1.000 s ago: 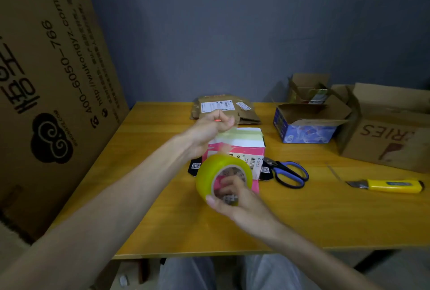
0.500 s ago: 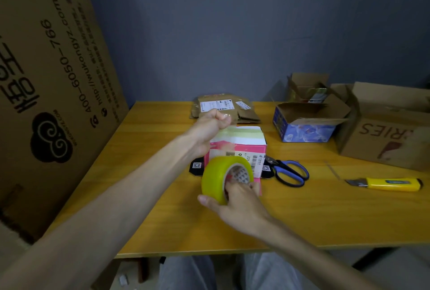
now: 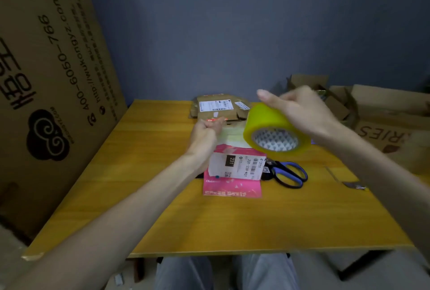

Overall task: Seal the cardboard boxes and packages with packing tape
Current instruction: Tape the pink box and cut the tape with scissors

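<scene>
A pink and white box (image 3: 233,171) with a shipping label lies in the middle of the yellow wooden table (image 3: 149,196). My right hand (image 3: 300,109) grips a yellow roll of packing tape (image 3: 274,133), raised above the box's far right corner. My left hand (image 3: 206,130) is curled at the box's far left edge and pinches what looks like the tape's free end. A pale strip of tape runs across the box's far top between my two hands.
Blue-handled scissors (image 3: 288,173) lie right of the box. A flattened brown package (image 3: 221,108) sits at the table's far edge. Open cardboard boxes (image 3: 381,117) stand at the right. A big printed carton (image 3: 46,80) leans at the left. A knife blade (image 3: 353,185) shows under my right arm.
My right hand has lifted the tape roll from in front of the box up and to the right, above its far right corner. My left hand stays at the far edge.
</scene>
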